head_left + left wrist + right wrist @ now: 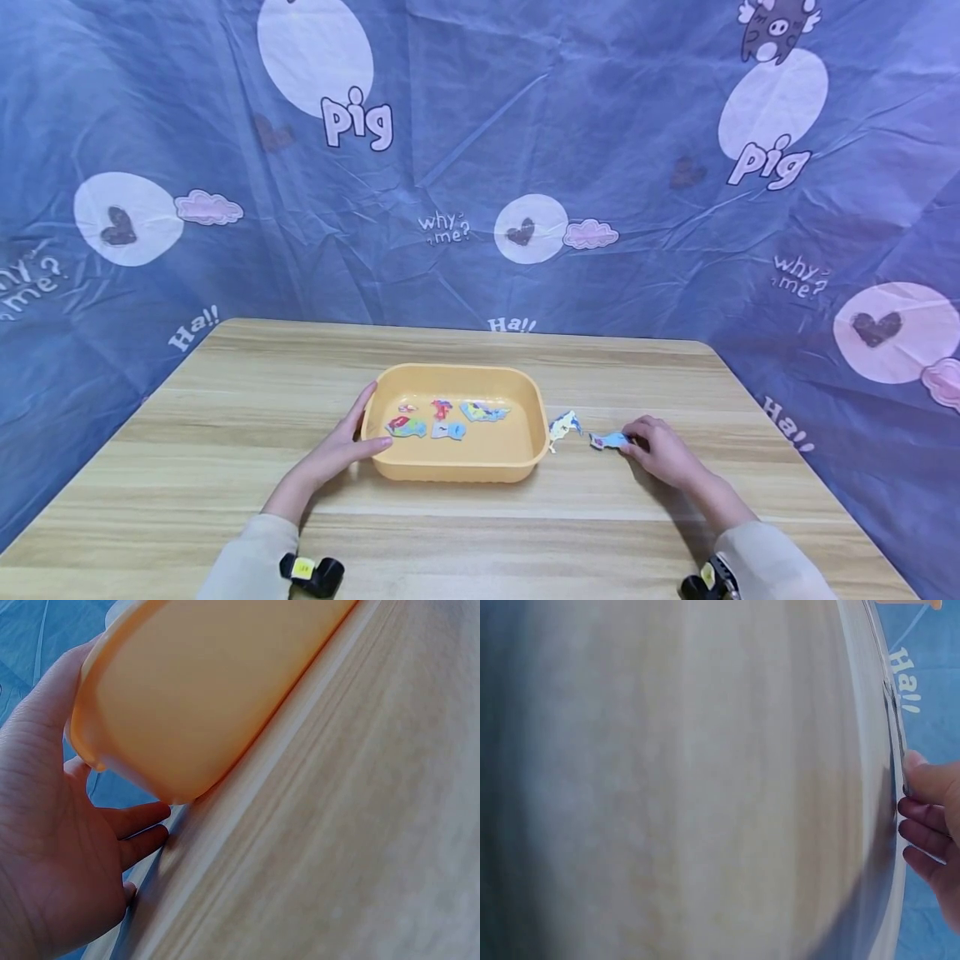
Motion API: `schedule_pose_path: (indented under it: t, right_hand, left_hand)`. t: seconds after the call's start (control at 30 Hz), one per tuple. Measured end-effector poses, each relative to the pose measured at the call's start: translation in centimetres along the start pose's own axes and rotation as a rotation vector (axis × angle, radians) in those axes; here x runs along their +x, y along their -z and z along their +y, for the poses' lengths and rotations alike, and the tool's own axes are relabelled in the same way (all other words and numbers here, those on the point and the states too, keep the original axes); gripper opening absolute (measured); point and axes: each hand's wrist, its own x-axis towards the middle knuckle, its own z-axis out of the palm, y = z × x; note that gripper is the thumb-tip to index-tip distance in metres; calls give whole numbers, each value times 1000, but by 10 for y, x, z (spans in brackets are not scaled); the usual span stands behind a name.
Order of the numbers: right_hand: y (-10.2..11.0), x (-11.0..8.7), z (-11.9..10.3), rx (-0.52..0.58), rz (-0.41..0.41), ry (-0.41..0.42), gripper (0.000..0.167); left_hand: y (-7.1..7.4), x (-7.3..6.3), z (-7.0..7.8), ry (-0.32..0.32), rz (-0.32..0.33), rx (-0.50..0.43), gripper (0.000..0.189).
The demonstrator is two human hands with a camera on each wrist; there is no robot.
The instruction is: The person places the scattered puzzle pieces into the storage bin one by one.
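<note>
At the table's middle stands a yellow-orange plastic tub (453, 472). My left hand (337, 454) grips its left end, thumb at the rim; in the left wrist view the other fingers (142, 844) extend below the tub. To the right, my right hand (662, 454) pinches the end of a flat blue printed piece (609, 440), low over the table. Whether that piece touches the wood I cannot tell. Between it and the tub lies a white-and-blue cut-out piece (564, 427). In the right wrist view, my right hand (937, 825) shows at the edge, thumb against the thin piece.
Several flat printed pieces lie in the tub, among them a green-and-red piece (407, 427) and a blue-and-yellow piece (483, 411). The wood-grain table (465, 542) meets a blue printed cloth (465, 275) behind. Each wrist wears a black camera (318, 577).
</note>
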Motion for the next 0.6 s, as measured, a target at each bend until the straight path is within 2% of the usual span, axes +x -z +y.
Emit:
schedule_pose_path:
  t: [0.2, 0.6]
  right_hand:
    - [8, 9, -7, 121, 41, -6, 11]
    - [16, 31, -18, 189, 131, -22, 14]
  left_hand:
    - [0, 0, 0, -1, 2, -4, 87]
    - [0, 0, 0, -8, 1, -14, 88]
